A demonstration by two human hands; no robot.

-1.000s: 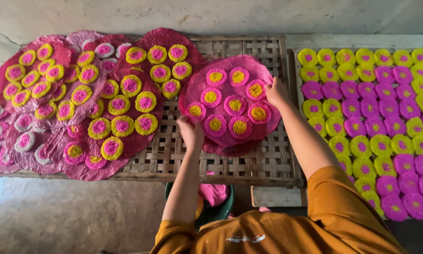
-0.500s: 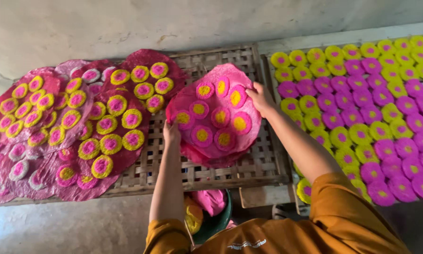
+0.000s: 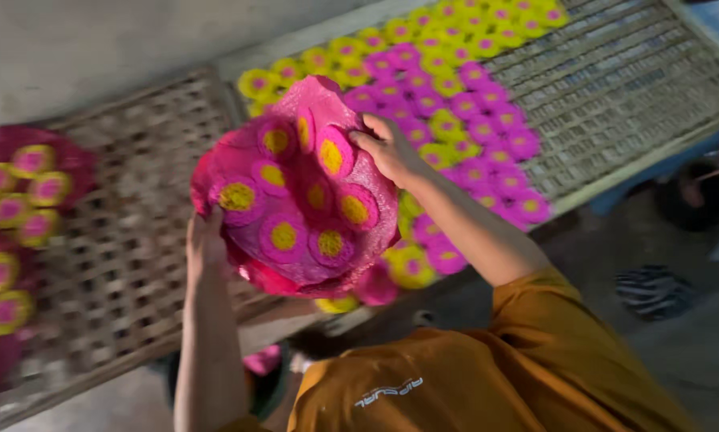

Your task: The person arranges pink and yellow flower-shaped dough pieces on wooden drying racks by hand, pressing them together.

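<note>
Fingers of the left hand (image 3: 205,242) and right hand (image 3: 387,146) grip opposite edges of a round pink mesh sheet carrying pink-and-yellow discs (image 3: 299,200), held tilted above woven bamboo racks (image 3: 127,240), beside rows of drying yellow and magenta discs (image 3: 455,88).

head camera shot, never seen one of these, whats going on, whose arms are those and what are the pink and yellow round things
The camera sits on a person's head and looks down, so the two bare arms are that person's own. The left hand and right hand grip opposite edges of a pink round sheet lifted off the surface, with pink discs with yellow centres stuck on it. Below lie woven bamboo racks. The right-hand rack carries rows of pink and yellow discs; more loaded pink sheets lie at far left.
</note>
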